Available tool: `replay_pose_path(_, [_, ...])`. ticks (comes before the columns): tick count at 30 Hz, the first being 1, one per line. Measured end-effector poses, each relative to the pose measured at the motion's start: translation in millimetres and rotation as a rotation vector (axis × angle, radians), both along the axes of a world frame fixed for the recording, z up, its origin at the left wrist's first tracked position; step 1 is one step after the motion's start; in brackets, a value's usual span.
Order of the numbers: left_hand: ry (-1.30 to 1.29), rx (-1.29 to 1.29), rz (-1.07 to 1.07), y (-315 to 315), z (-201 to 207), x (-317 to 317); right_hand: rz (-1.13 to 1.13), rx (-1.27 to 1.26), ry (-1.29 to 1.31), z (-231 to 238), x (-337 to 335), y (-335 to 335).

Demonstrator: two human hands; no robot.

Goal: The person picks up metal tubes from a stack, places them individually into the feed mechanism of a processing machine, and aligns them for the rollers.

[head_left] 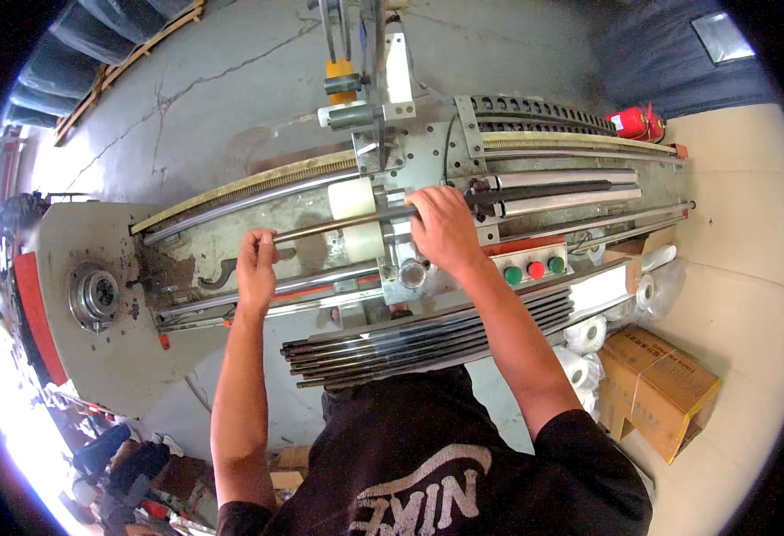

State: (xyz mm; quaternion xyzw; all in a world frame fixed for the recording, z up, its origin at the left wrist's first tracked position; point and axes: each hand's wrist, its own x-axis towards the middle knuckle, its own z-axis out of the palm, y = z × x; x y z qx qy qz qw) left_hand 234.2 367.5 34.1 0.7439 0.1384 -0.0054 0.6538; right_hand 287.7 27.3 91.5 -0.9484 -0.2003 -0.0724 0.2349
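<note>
Grey floor (240, 107); left fingers (265, 243) and right fingers (425, 202) around metal rod (331, 227); lettered black shirt (410, 429)

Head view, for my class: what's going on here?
A person in a black short-sleeved shirt holds a long, thin metal rod over a long grey metal machine. The left hand grips its left end; the right hand is farther along. Between them, it crosses over a white cylinder. Several dark, slender metal rods lie side by side nearer the person.
</note>
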Motion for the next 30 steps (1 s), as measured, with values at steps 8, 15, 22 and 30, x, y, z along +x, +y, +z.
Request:
replay_pose_path(8, [-0.147, 0.505, -0.018, -16, 20, 28, 0.126, 0.053, -0.117, -14, 12, -14])
replay_pose_path(15, [0.249, 0.385, -0.282, -79, 44, 126, 0.148, 0.109, -0.064, -19, 12, -14])
replay_pose_path(22, [0.447, 0.244, -0.617, -92, 1, 187, 0.139, 0.184, -0.044, -7, -4, -22])
replay_pose_path(30, [0.196, 0.574, -0.737, -43, -58, 180, 0.201, 0.231, 0.008, 17, -24, -34])
